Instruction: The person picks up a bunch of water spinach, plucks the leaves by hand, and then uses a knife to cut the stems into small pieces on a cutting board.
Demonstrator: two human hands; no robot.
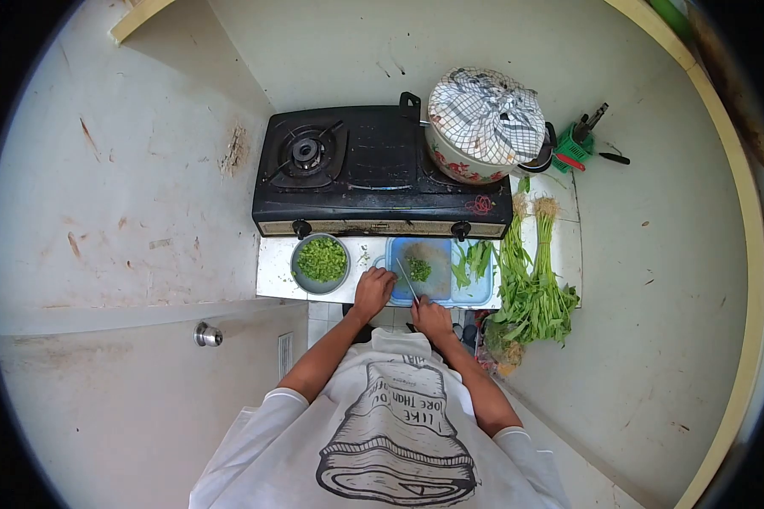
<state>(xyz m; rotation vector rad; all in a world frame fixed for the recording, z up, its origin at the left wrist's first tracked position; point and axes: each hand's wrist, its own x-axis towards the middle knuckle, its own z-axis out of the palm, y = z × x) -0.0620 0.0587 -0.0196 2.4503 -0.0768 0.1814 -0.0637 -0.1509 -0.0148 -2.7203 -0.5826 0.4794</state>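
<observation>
My right hand [433, 319] is closed around the handle of a knife [407, 278], its blade slanting up and left over the blue cutting board [475, 297]. A small heap of chopped greens [418, 270] lies on the board just right of the blade. At the board's left edge, my left hand [374, 291] has its fingers curled in and seems to grip the rim. Cut leaf pieces [479, 258] rest on the board's right part. To the left, a round grey bowl [298, 282] holds many chopped green pieces [322, 259].
Behind the board stands a black two-burner stove [382, 161] with a cloth-covered pot [471, 161] on its right. Bundles of leafy greens [543, 293] hang over the counter's right end. A green basket [574, 146] with utensils stands at the back right. Walls enclose both sides.
</observation>
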